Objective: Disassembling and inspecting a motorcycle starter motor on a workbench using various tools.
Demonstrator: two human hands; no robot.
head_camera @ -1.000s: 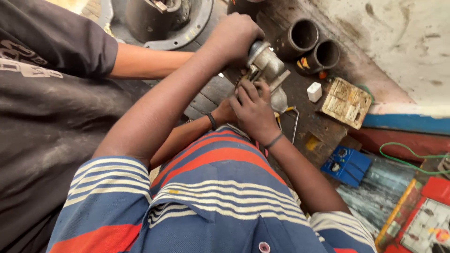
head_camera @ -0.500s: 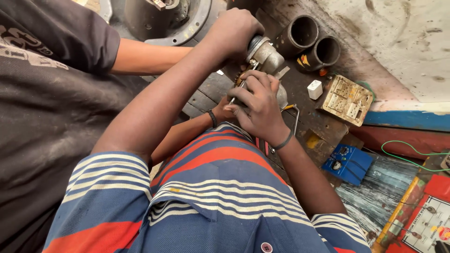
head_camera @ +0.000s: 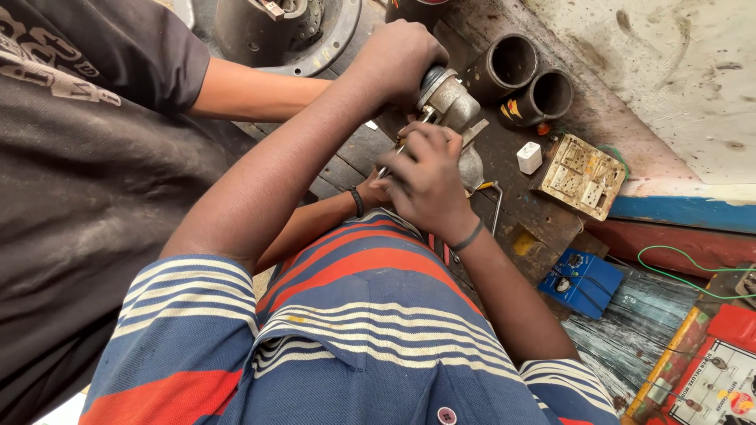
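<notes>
My left hand reaches far forward and grips the top of a grey metal housing that stands on the dark workbench. Just below the housing, my right hand is closed around a slim metal tool whose tip meets the housing's side. Another person's forearm with a black wristband comes in under my right hand; its hand is hidden.
A person in a black shirt stands close on the left, with an arm stretched behind my left arm. Two dark metal cylinders, a white plug, a switch plate, a blue box and a red meter lie to the right.
My right hand has shifted slightly on the tool beside the housing, and the housing has rocked a little. My left hand keeps its grip.
</notes>
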